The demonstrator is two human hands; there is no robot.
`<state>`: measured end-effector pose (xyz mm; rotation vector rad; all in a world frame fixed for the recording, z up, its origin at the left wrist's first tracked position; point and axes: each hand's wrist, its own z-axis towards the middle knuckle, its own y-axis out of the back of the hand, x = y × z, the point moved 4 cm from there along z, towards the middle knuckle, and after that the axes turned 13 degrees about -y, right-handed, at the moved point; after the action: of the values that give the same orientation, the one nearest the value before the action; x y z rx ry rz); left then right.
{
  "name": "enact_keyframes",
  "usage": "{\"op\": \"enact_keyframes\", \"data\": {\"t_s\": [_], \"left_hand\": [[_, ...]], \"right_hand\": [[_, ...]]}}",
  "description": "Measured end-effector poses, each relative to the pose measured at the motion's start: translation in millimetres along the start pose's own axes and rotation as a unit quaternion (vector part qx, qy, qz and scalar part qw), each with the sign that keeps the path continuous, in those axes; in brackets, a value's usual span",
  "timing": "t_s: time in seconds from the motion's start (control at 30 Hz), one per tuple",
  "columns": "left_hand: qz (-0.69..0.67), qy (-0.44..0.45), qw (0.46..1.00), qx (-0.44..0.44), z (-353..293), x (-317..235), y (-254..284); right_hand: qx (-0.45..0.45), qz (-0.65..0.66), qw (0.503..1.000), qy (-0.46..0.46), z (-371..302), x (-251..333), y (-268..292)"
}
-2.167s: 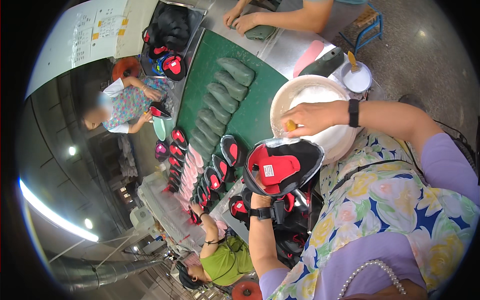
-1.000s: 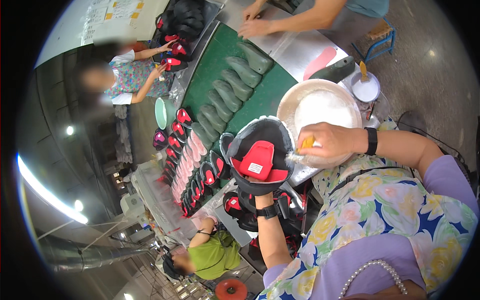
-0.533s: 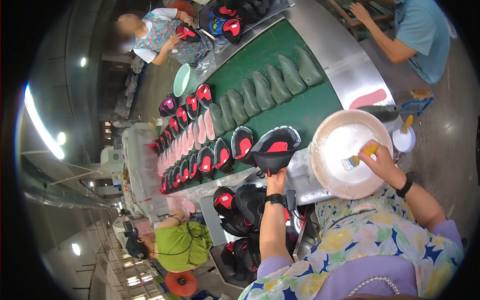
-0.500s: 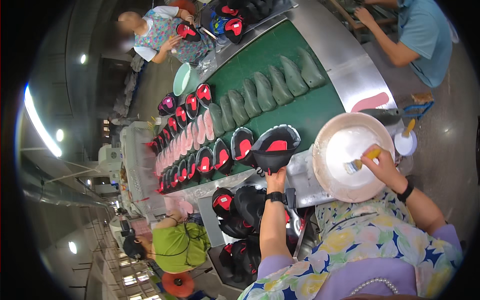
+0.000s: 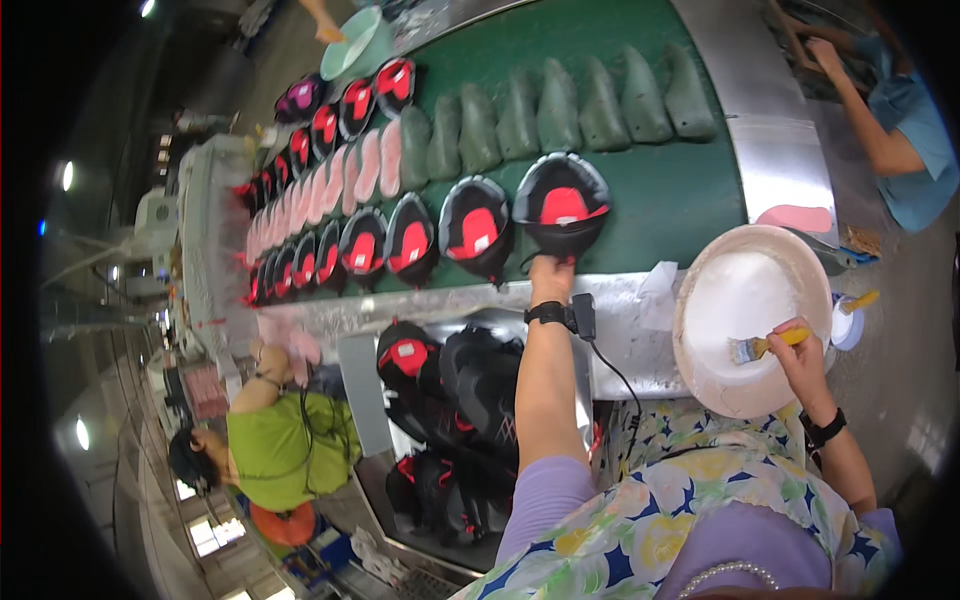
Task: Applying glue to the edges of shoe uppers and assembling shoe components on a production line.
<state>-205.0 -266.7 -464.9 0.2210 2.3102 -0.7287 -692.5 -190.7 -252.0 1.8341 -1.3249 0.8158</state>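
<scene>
My left hand is closed on the near end of a black shoe upper with a red lining and a pale rim. That upper rests at the near edge of the green belt, at the right end of a row of similar uppers. My right hand grips the yellow handle of a paintbrush. The brush's bristles are over the white liquid in a large pale basin, at its near side. Whether they touch the liquid I cannot tell.
Grey-green shoe lasts, pink insoles and a far row of uppers line the belt. A bin of black uppers stands near my left arm. A green-shirted person sits left; another person works far right.
The held upper has gone from overlapping its neighbour to lying apart, at the row's right end. The brush has moved toward the basin's near side. My whole view has shifted too.
</scene>
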Motion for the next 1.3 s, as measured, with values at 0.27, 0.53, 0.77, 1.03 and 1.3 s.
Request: {"op": "enact_keyframes", "data": {"t_s": [0.27,0.53,0.77,1.03,1.3], "left_hand": [[0.351,-0.139,0.901,0.216,-210,-128,-18],[0.894,-0.268,0.287,0.214,-291,-97,118],[0.885,-0.377,0.197,0.188,-280,-119,109],[0.508,-0.424,0.748,0.044,-367,-240,50],[0.39,-0.268,0.868,0.152,-330,-196,51]], "right_hand": [[0.027,-0.054,0.997,0.056,22,9,11],[0.036,-0.093,0.991,0.093,10,2,9],[-0.037,-0.151,0.984,0.083,54,-26,12],[0.068,-0.146,0.975,0.156,49,-27,-53],[0.111,-0.339,0.91,0.211,39,-30,18]]}}
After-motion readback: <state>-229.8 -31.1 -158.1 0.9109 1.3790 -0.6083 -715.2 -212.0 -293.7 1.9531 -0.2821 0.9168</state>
